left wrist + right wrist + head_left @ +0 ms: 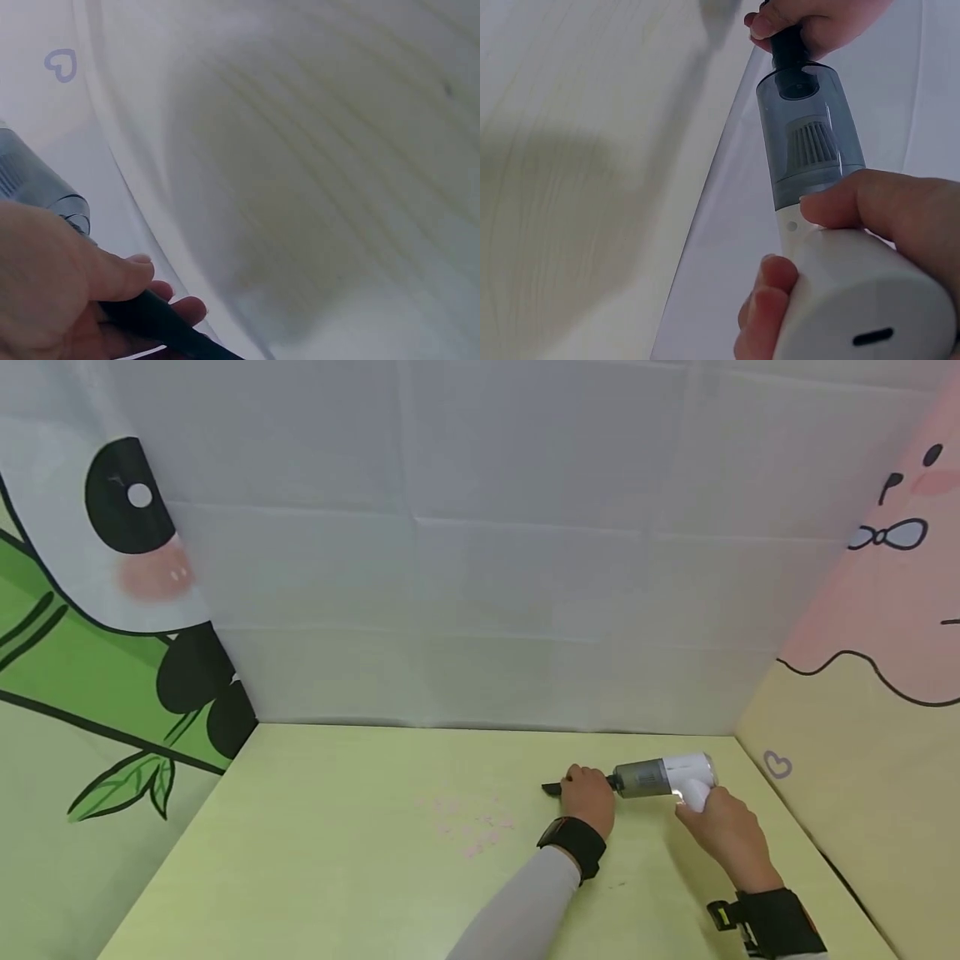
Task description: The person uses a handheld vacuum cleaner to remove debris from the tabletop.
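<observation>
the right hand (720,831) wraps its fingers round the white handle of a small handheld vacuum (663,775); the left hand (588,797) pinches the vacuum's black nozzle (552,788), thumb and fingers curled about it; the vacuum lies level just above the pale green counter (337,860), near its far right corner; pink crumbs (472,827) are scattered on the counter, left of the nozzle tip; printed cloth walls stand around.
</observation>
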Demonstrator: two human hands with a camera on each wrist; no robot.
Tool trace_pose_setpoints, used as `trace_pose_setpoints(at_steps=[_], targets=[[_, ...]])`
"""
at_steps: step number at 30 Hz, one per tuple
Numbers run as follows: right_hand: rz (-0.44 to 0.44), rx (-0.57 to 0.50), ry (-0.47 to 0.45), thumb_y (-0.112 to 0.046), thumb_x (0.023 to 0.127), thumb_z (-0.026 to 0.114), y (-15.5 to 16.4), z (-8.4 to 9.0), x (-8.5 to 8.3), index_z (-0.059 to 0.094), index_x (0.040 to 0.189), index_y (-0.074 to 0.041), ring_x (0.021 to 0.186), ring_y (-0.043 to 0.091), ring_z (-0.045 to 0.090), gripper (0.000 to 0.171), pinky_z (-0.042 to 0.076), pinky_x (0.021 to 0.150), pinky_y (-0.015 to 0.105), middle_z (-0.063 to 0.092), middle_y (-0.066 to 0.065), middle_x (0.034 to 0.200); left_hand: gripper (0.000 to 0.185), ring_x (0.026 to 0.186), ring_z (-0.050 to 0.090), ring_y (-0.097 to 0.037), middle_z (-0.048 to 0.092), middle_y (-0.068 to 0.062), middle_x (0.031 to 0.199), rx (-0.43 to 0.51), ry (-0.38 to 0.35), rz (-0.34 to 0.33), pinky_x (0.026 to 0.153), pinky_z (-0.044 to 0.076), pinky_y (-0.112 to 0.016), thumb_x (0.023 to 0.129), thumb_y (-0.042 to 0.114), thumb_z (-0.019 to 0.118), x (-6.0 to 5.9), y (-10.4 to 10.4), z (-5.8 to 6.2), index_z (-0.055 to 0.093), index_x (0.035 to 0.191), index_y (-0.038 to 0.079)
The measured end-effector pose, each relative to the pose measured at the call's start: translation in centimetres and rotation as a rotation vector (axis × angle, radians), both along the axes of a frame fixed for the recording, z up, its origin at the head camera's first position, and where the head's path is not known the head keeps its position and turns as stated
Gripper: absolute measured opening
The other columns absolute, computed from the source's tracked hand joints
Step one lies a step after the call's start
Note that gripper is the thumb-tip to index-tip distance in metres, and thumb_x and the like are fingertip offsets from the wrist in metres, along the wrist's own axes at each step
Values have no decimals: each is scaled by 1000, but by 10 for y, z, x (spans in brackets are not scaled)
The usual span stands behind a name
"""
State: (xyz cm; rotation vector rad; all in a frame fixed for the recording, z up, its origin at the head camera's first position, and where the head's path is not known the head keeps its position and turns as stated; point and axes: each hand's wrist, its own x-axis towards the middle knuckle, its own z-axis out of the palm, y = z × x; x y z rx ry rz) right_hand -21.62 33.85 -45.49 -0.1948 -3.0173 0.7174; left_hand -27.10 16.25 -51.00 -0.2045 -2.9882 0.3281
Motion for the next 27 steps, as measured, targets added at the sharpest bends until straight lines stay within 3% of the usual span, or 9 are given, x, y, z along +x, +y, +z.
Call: trace_pose_setpoints(at_steps=[9,14,24,27], targets=[[34,4,0,-32,93,64,4,7,-15,49,98,14,61,26,53,49,41,47,35,54,16,74,39,110,56,-21,63,-3,116,16,-47,35,92,53,-29,99,45,64,-13,5,7,63,128,19],[35,0,11,-32,93,64,0,2,-15,49,98,14,60,26,54,49,42,47,35,55,16,74,42,113,55,-23,63,-4,119,34,-59,60,95,52,-30,98,44,65,-14,1,7,62,131,17],[46,-2,20,-32,93,65,-3,3,-7,49,102,17,62,27,55,52,43,47,36,57,19,76,40,111,57,-23,63,-6,117,22,-77,80,93,53,-30,100,42,64,-2,-4,12,62,131,16],[42,9,-4,-34,93,65,-10,10,3,49,101,16,61,26,55,52,43,47,36,57,17,76,39,110,58,-22,64,-4,116,9,-91,65,92,54,-29,99,42,65,8,-11,15,64,130,18]])
